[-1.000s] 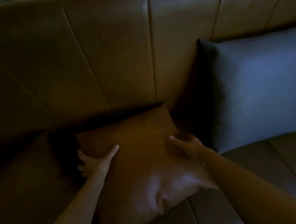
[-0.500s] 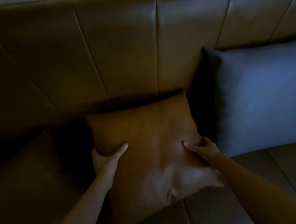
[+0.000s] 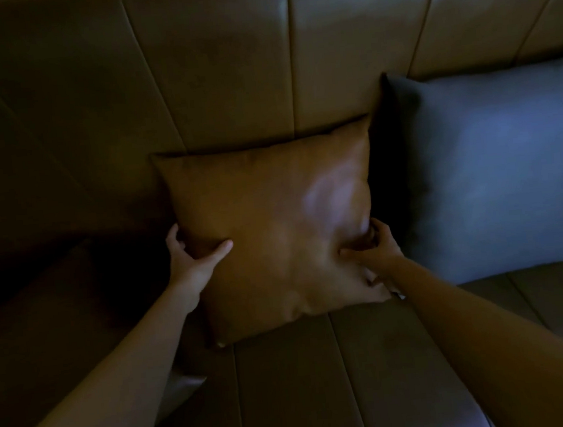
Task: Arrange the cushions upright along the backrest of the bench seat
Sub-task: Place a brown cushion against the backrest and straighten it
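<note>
Dim light, colours muddy. Brown cushion (image 3: 271, 228) stands near upright on seat (image 3: 375, 376), top edge against backrest (image 3: 224, 64), just beside grey cushion (image 3: 489, 172), which also leans on backrest; its right side cut off by frame edge. Left hand (image 3: 193, 258) grips brown cushion's left edge, thumb on front, fingers hidden behind. Right hand (image 3: 376, 250) pinches lower right edge, fingers curled into the cover, partly lost in shadow. Gap betw. the cushions too dark to read. Seat far left near black.
</note>
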`<state>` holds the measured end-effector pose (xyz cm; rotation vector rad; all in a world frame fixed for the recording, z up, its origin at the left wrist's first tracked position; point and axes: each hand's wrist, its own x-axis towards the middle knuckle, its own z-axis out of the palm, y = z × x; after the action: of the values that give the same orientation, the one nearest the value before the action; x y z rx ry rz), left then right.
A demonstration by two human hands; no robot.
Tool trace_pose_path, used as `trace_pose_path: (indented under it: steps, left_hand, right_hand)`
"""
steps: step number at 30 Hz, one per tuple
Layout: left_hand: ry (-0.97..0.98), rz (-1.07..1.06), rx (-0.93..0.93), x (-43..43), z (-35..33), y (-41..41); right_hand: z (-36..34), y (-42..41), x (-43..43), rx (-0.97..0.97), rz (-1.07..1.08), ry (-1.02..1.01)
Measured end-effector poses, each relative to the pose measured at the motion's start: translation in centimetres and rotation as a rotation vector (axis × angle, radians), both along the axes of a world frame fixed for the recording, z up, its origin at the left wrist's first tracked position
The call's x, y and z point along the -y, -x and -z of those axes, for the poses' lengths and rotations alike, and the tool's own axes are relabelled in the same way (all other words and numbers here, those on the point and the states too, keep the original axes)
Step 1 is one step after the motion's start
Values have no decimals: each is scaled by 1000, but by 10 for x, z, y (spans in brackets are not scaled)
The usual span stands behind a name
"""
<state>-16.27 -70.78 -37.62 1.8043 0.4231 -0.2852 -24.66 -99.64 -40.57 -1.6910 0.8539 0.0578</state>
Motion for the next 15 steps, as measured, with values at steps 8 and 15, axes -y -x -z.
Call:
trace_pose_path:
  steps: [8,15]
  left_hand:
    - [68,63,-147,0,-5,-12]
    - [86,52,0,15,-6,-10]
  right_hand:
    - [-7,-12,1,-69,20,-72]
    - [-7,-11,5,25,86,-70]
